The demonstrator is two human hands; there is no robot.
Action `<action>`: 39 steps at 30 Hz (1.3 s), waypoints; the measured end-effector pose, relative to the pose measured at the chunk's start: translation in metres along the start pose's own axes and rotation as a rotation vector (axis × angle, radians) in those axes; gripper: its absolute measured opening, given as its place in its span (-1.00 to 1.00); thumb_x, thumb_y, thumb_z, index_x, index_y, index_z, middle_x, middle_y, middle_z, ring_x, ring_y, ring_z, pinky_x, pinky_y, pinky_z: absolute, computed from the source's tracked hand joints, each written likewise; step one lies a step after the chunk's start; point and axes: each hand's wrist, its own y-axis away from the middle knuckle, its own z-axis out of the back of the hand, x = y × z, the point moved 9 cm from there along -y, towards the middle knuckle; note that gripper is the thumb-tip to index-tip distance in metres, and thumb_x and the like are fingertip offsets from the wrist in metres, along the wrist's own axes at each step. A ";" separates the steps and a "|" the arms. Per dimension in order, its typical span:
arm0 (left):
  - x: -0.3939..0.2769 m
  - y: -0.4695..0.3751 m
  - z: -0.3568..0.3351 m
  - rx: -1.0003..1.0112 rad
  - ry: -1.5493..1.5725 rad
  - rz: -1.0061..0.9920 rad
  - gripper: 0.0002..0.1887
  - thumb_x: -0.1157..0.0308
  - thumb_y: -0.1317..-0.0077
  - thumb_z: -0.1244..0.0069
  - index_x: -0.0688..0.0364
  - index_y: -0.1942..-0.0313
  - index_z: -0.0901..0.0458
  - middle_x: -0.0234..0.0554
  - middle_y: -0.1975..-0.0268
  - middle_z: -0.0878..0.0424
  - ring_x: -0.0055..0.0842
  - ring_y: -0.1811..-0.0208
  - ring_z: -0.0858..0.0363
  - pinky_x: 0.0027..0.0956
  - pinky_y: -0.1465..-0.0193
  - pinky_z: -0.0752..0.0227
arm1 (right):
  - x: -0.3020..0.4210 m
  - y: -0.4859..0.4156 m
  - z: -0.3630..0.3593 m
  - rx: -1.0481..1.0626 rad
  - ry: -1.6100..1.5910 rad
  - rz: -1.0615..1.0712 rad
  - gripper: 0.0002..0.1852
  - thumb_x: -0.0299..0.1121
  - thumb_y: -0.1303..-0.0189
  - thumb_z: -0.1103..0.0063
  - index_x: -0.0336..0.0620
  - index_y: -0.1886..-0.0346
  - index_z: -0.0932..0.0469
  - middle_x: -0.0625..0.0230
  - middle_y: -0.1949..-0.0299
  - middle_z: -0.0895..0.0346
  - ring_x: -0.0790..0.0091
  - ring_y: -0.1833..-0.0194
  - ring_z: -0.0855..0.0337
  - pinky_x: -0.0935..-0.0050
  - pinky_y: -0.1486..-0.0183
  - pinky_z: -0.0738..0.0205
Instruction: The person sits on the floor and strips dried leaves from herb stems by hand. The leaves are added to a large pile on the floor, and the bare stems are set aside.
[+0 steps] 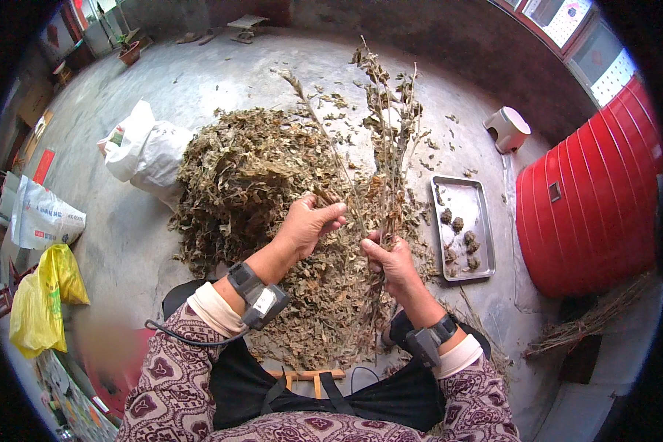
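My right hand [392,259] is closed around a bundle of dried leafy stalks [387,143], which stand up and away from me. One stalk [326,130] leans apart to the left, passing close by my left hand [312,221]. The curled fingers of that hand pinch some dried leaves [326,194]. Beneath both hands spread loose crumbled leaves [315,315], reaching back towards my knees. To the left rises a large heap of dried leaves [237,171].
A metal tray [492,259] with several dark clumps lies at right, before a red ribbed tank [585,204]. A white stool [511,130] stands behind. Bare stalks [591,320] lie lower right. A white sack [154,149] touches the heap; a yellow plastic bag [47,304] is far left.
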 end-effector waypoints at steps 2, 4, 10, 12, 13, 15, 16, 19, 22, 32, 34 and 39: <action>0.003 0.002 -0.002 0.023 -0.103 0.002 -0.83 0.47 -0.16 -0.13 0.30 0.30 -0.50 -0.28 0.38 -0.58 -0.61 0.44 -0.58 -0.61 0.40 -0.49 | 0.000 -0.001 0.001 0.006 -0.022 -0.024 -0.81 -0.45 -0.12 -0.24 -0.13 0.25 -0.42 0.44 0.47 -0.48 0.68 0.56 -0.38 0.72 0.61 -0.16; 0.000 -0.001 0.004 -0.001 -0.192 -0.038 -0.83 0.48 -0.17 -0.12 0.31 0.28 -0.51 -0.24 0.36 -0.59 -0.61 0.46 -0.57 -0.61 0.43 -0.44 | 0.003 -0.002 0.001 0.012 -0.011 0.002 -0.80 -0.45 -0.11 -0.25 -0.13 0.24 -0.41 0.42 0.47 -0.48 0.68 0.57 -0.37 0.71 0.62 -0.15; -0.044 -0.016 0.036 -0.183 -0.470 -0.361 -0.64 0.47 -0.11 -0.14 0.33 0.08 -0.49 -0.22 0.20 -0.61 -0.63 0.20 -0.55 -0.52 0.17 -0.41 | 0.001 0.002 0.001 0.033 0.031 -0.028 -0.77 -0.48 -0.08 -0.27 -0.13 0.24 -0.40 0.42 0.48 -0.47 0.67 0.60 -0.34 0.70 0.63 -0.12; -0.057 -0.015 0.036 -0.222 -0.491 -0.467 -0.58 0.43 -0.13 -0.13 0.32 -0.01 -0.45 -0.22 0.15 -0.61 -0.65 0.15 -0.52 -0.54 0.14 -0.39 | -0.002 0.003 0.000 0.043 0.055 -0.059 -0.76 -0.48 -0.07 -0.27 -0.13 0.24 -0.39 0.44 0.50 -0.45 0.66 0.61 -0.32 0.68 0.63 -0.12; -0.062 -0.016 0.034 -0.206 -0.461 -0.488 -0.58 0.42 -0.15 -0.12 0.31 -0.03 -0.45 -0.24 0.14 -0.62 -0.68 0.17 -0.50 -0.58 0.18 -0.39 | -0.001 0.004 -0.002 0.062 0.066 -0.036 -0.76 -0.49 -0.07 -0.28 -0.13 0.25 -0.40 0.44 0.50 -0.44 0.66 0.61 -0.31 0.68 0.63 -0.12; -0.067 -0.019 0.031 -0.145 -0.358 -0.430 -0.58 0.38 -0.19 -0.10 0.29 -0.05 -0.44 -0.27 0.14 -0.63 -0.73 0.22 -0.47 -0.65 0.24 -0.37 | -0.005 0.005 -0.003 0.064 0.081 -0.059 -0.76 -0.49 -0.07 -0.28 -0.14 0.25 -0.40 0.45 0.51 -0.44 0.66 0.62 -0.31 0.67 0.63 -0.12; -0.065 -0.020 0.029 -0.102 -0.284 -0.352 -0.59 0.36 -0.20 -0.10 0.27 -0.05 -0.45 -0.29 0.14 -0.63 -0.76 0.25 -0.45 -0.67 0.27 -0.35 | -0.008 0.004 -0.002 0.030 0.106 -0.076 -0.76 -0.48 -0.05 -0.31 -0.15 0.26 -0.42 0.47 0.54 -0.42 0.66 0.64 -0.29 0.66 0.63 -0.11; -0.070 -0.019 0.024 -0.011 -0.134 -0.273 -0.70 0.34 -0.24 -0.09 0.21 0.04 -0.52 -0.37 0.23 -0.64 -0.84 0.40 -0.42 -0.76 0.44 -0.24 | -0.012 0.006 -0.004 0.059 0.135 -0.095 -0.76 -0.46 -0.03 -0.33 -0.17 0.27 -0.44 0.48 0.56 -0.42 0.66 0.65 -0.28 0.66 0.63 -0.11; -0.073 -0.020 0.029 -0.022 0.078 -0.244 -0.85 0.41 -0.24 -0.08 0.17 0.18 -0.58 -0.37 0.32 -0.62 -0.81 0.50 -0.45 -0.79 0.56 -0.24 | -0.013 0.004 -0.005 0.050 0.168 -0.062 -0.75 -0.46 -0.02 -0.34 -0.17 0.26 -0.45 0.44 0.55 -0.45 0.65 0.65 -0.30 0.67 0.64 -0.11; -0.103 -0.022 0.060 -0.076 0.310 -0.316 -0.93 0.45 -0.21 -0.10 0.17 0.31 -0.58 -0.30 0.36 -0.63 -0.71 0.49 -0.52 -0.71 0.45 -0.41 | -0.012 0.007 -0.012 0.124 0.109 -0.069 -0.71 -0.47 -0.02 -0.31 -0.18 0.19 -0.44 0.46 0.53 -0.45 0.67 0.64 -0.28 0.68 0.63 -0.09; -0.095 -0.021 0.052 -0.061 0.270 -0.283 -0.93 0.43 -0.21 -0.11 0.15 0.31 -0.59 -0.31 0.37 -0.63 -0.71 0.46 -0.54 -0.72 0.45 -0.41 | -0.010 0.006 -0.014 0.116 0.132 -0.060 -0.68 -0.42 -0.01 -0.34 -0.20 0.16 -0.46 0.44 0.49 -0.50 0.65 0.62 -0.37 0.67 0.63 -0.14; -0.082 -0.016 0.028 0.014 0.106 -0.264 -0.87 0.44 -0.22 -0.08 0.23 0.22 -0.60 -0.30 0.32 -0.65 -0.69 0.41 -0.58 -0.69 0.39 -0.48 | -0.004 0.005 -0.014 0.077 0.110 -0.012 -0.71 -0.42 -0.10 -0.27 -0.22 0.12 -0.45 0.32 0.38 -0.59 0.60 0.48 -0.56 0.71 0.62 -0.19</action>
